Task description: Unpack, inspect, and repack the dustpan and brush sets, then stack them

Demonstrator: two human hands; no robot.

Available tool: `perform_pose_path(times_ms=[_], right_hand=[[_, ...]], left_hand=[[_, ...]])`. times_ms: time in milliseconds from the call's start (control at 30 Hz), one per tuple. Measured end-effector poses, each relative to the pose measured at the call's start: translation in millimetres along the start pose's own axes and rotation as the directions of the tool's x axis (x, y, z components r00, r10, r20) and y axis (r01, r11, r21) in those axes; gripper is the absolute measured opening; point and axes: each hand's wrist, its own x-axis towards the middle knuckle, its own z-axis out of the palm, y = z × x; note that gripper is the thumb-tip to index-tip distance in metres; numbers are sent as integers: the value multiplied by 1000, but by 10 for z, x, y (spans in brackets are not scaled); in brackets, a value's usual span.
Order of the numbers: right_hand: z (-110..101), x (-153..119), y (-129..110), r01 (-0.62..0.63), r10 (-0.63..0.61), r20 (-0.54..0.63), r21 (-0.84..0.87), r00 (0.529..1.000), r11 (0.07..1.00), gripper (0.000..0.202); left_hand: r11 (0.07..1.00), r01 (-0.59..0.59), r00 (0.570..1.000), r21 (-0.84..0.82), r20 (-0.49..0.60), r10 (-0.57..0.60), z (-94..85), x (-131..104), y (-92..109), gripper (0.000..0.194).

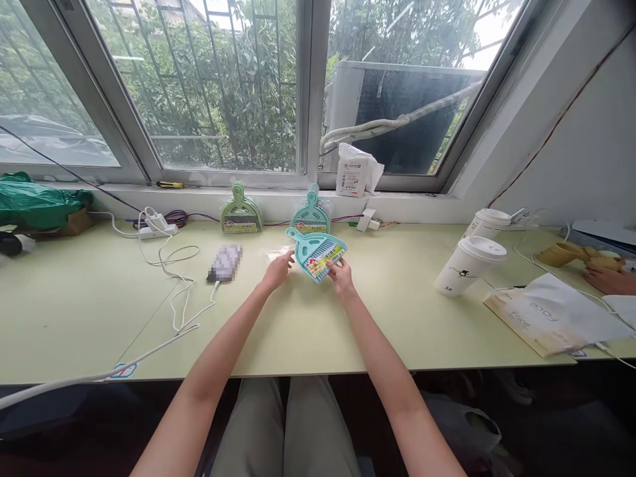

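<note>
The right hand [340, 275] has a turquoise dustpan [318, 254] by its lower right edge, thumb over the printed label [325, 258] at the front. The dustpan is tilted, its handle up and to the left, and sits between the two hands, above the worktop [293, 338]. The left hand [278, 271] is just to the left of it, fingers stretched towards its left edge. Some clear plastic [274, 253] shows right by those fingers; I can't tell from here whether the left hand has hold of it or is free.

Straight behind the dustpan, a stack of turquoise dustpans [311, 211] stands upright near the wall, partly covered by the one in the right hand. A greener stack [241, 215] stands to the left of that, well apart from both hands. Nearer the left forearm lies a blurred-out device [224, 263] with a white cable plugged in. Off to the right, beyond the right hand's reach as it is held, are two lidded white cups [460, 268], and at the far edge another person's hand [613, 278].
</note>
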Motion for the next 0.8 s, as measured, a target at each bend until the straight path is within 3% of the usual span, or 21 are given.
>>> perform_pose_path(times_ms=[133, 333, 533, 667, 800], right_hand=[[-53, 1, -87, -40, 39, -14, -33, 999, 999, 35], [-137, -14, -246, -155, 159, 5, -195, 987, 969, 35], [-182, -48, -318, -212, 265, 110, -352, 958, 912, 35], [-137, -64, -235, -181, 204, 28, -357, 979, 916, 33], [11, -136, -25, -115, 90, -99, -288, 991, 951, 35]], left_hand=[[986, 68, 982, 154, -185, -39, -56, -65, -59, 36], [900, 274, 961, 339, -128, -244, -133, -92, -259, 32], [787, 415, 909, 456, -168, -382, -213, -124, -262, 27], [764, 458, 886, 455, -302, -352, -244, -182, -187, 31], [815, 468, 839, 343, -462, -287, -269, -258, -136, 28]])
